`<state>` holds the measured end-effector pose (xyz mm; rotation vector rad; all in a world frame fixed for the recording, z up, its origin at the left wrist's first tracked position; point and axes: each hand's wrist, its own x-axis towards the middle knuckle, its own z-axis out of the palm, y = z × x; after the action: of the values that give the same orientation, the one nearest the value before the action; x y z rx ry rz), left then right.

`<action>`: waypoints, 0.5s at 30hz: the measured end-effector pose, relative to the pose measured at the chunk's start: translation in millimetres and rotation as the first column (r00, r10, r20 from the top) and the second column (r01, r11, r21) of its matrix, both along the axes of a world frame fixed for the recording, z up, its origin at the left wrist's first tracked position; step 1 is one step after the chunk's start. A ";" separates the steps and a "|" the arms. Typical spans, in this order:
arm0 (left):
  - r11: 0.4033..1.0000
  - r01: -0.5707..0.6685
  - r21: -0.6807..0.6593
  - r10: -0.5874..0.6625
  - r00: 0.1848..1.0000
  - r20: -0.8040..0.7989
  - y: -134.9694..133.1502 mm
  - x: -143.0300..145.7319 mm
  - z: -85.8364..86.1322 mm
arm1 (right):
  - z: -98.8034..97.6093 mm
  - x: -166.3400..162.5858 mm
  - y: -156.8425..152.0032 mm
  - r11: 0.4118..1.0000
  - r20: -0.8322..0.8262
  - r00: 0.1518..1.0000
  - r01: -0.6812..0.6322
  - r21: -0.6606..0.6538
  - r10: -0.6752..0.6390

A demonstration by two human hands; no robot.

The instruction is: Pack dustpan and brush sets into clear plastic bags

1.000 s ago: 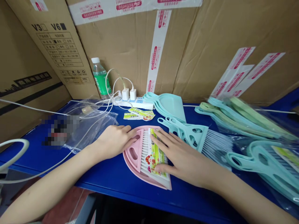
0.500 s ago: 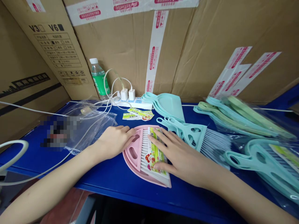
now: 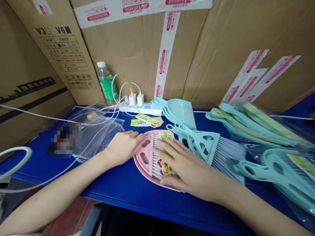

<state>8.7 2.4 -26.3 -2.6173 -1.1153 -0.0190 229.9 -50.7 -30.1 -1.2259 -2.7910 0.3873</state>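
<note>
A pink hand brush [image 3: 144, 151] lies in a pink dustpan [image 3: 140, 170] on the blue table, white bristles to the right. My left hand [image 3: 126, 147] is closed at their handle end, and its fingers hide the handles. Across the bristles lies a printed label card [image 3: 165, 166], yellow-green with a red cartoon figure. My right hand [image 3: 188, 165] rests over card and bristles, fingers spread, covering their right part. Close behind it are several teal brushes [image 3: 204, 144]. Stacked teal dustpans [image 3: 180, 109] lie farther back.
Loose label cards [image 3: 145, 121] lie before a power strip [image 3: 154, 110] with white chargers and cables. A bottle [image 3: 108, 86] stands by the cardboard boxes. Clear plastic bags [image 3: 104, 136] lie left. Bagged teal and green pieces [image 3: 248, 126] and another teal set [image 3: 270, 170] are right.
The pink dustpan and brush have turned slightly, their lower right end shifting up and right. My right hand has moved slightly along the card. The view has shifted a little.
</note>
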 end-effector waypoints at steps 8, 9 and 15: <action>1.000 -0.019 -0.013 0.019 0.999 -0.026 2.3 -1.1 0.6 | 4.8 -0.9 -2.8 0.997 -0.046 0.996 -0.082 -0.011 0.081; 1.000 -0.022 -0.017 0.022 0.999 -0.031 2.3 -0.9 0.8 | 5.2 -0.9 -2.8 0.996 -0.037 0.995 -0.090 -0.022 0.089; 0.997 -0.051 -0.054 0.047 0.997 -0.067 1.3 1.2 1.7 | 6.5 -0.8 -1.1 0.990 -0.034 0.992 -0.127 -0.060 0.125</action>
<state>9.8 3.7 -24.6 -2.6181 -1.1734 0.1091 229.1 -51.8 -23.7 -1.0483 -2.8592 0.5007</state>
